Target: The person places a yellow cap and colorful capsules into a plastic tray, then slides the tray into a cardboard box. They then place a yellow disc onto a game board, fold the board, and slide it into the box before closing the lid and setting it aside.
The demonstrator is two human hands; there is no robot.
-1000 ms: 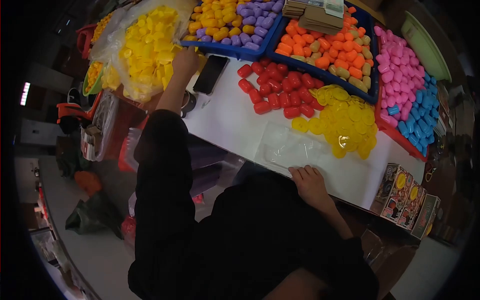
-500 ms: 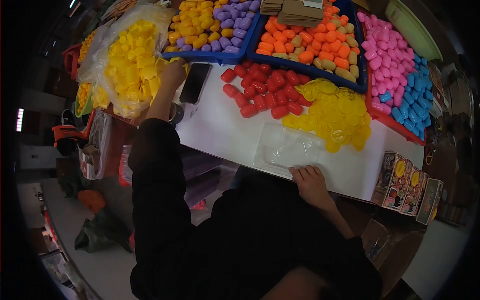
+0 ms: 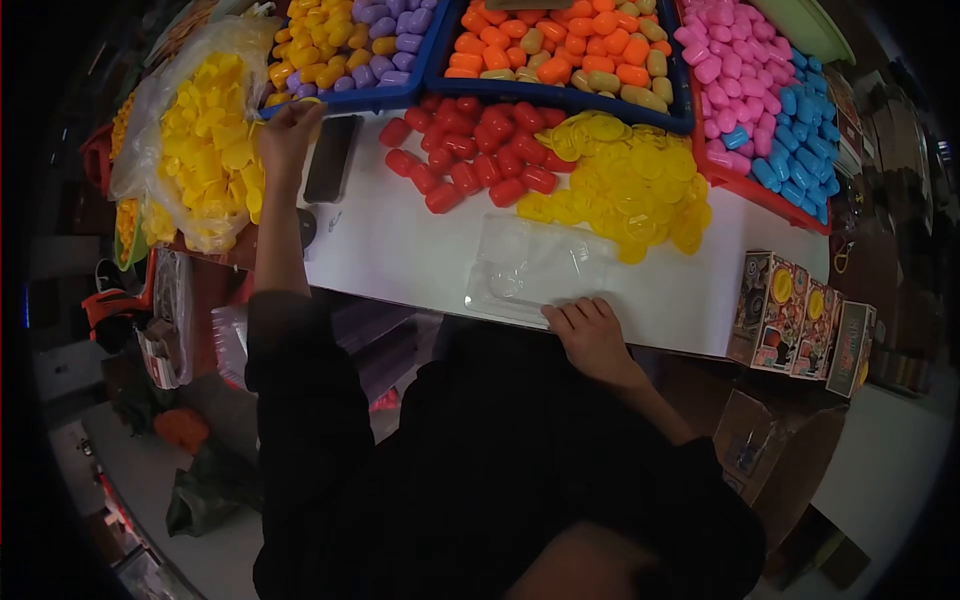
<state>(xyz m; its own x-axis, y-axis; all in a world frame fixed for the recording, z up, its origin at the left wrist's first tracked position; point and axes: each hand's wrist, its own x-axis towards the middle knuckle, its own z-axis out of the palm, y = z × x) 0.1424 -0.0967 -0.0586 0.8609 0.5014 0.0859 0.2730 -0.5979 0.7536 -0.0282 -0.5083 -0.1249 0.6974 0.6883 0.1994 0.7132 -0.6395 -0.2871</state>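
My left hand (image 3: 284, 138) is pinched closed beside a clear bag of yellow plastic pieces (image 3: 205, 140), just left of a dark phone (image 3: 333, 160). A thin yellow plastic piece (image 3: 312, 100) shows at its fingertips, mostly hidden by them. At the table's front edge, my right hand (image 3: 590, 338) grips the near rim of a clear plastic blister tray (image 3: 490, 285), which lies flat. Red plastic capsules (image 3: 465, 150) lie loose beyond the tray. Next to them is a heap of yellow translucent discs (image 3: 640, 190).
Behind are a blue bin (image 3: 385, 97) of yellow and purple capsules and another blue bin (image 3: 560, 108) of orange and tan ones. At right, a red bin (image 3: 745, 188) holds pink and blue capsules. Printed boxes (image 3: 785, 310) stand at the table's right front corner.
The whole view has shifted, so the table and bins appear further left and higher. My left hand stays beside the phone; my right hand stays on the tray's rim.
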